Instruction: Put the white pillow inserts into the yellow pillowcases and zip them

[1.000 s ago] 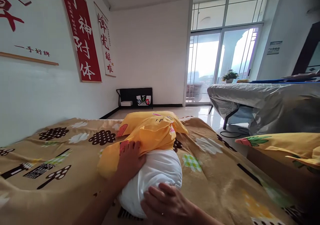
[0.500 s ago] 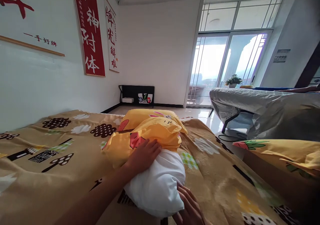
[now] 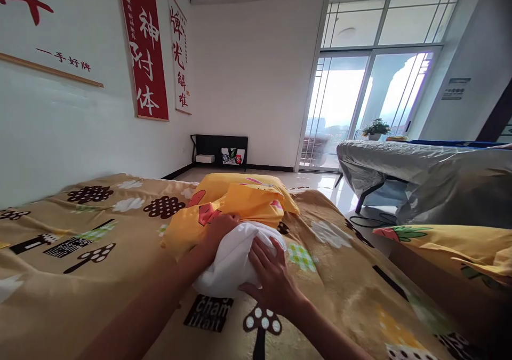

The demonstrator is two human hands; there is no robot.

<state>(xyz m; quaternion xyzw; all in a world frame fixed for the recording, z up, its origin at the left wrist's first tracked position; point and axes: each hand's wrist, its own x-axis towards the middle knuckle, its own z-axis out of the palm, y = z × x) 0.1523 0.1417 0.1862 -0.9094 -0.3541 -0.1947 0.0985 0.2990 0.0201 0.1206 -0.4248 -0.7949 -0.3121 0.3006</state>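
Observation:
A white pillow (image 3: pixel 230 261) lies on the tan patterned blanket (image 3: pixel 100 253), its far end inside a yellow cartoon-print pillowcase (image 3: pixel 236 205). My left hand (image 3: pixel 220 229) rests at the pillowcase's open edge, fingers curled on the yellow cloth where it meets the pillow. My right hand (image 3: pixel 270 274) lies flat on the pillow's near end with fingers spread, pressing it down. A second yellow-cased pillow (image 3: pixel 240 183) sits just behind.
Red and white scrolls hang on the left wall. A plastic-covered table (image 3: pixel 424 173) stands at right, a cable on the floor beneath it. Another yellow pillowcase (image 3: pixel 452 245) lies at the right edge. Glass balcony doors and a low black shelf (image 3: pixel 220 152) are at the back.
My right hand came up from under the pillow's near end onto its top and flattened it. My left hand slid back to the pillowcase's edge. The pillow sits lower and further inside.

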